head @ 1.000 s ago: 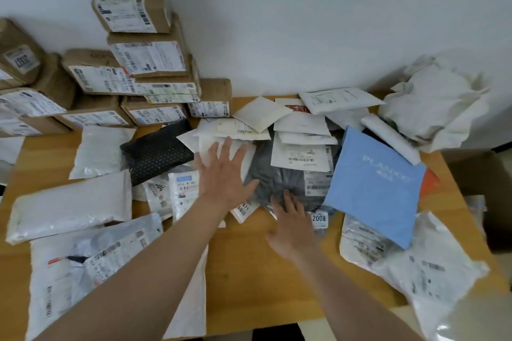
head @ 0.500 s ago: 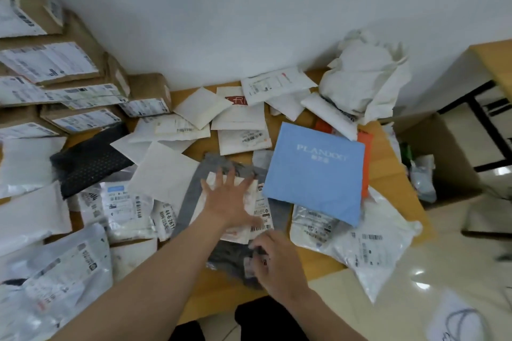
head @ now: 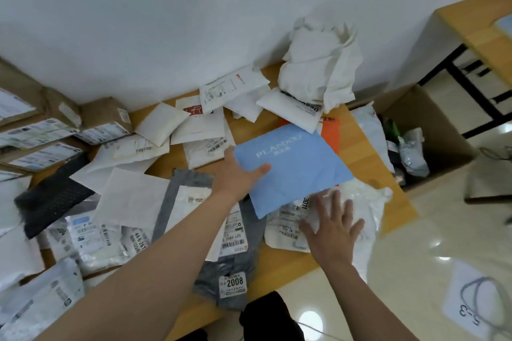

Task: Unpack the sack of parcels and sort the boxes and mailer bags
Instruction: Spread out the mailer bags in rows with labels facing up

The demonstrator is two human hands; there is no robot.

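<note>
My left hand [head: 238, 174] grips the left edge of a blue mailer bag [head: 293, 166], thumb on top. My right hand [head: 332, 227] lies flat with fingers spread on a clear white plastic mailer [head: 360, 202] at the table's right front. A grey mailer bag [head: 221, 279] with a "2008" label lies under my left forearm. The crumpled white sack [head: 318, 69] sits at the back right against the wall. Cardboard boxes [head: 41, 124] are stacked at the left. White mailers [head: 205, 124] cover the wooden table [head: 288, 260].
A black mailer [head: 52, 196] lies at the left among several white ones. An open cardboard carton [head: 432, 130] with bags inside stands on the floor right of the table. Another wooden table [head: 482, 33] stands at the far right. A sheet marked "3" [head: 476, 307] lies on the floor.
My left hand left the labelled white mailer on the grey bag and took hold of the blue mailer. My right hand moved from the grey bag's edge onto the clear white mailer. The view swung right.
</note>
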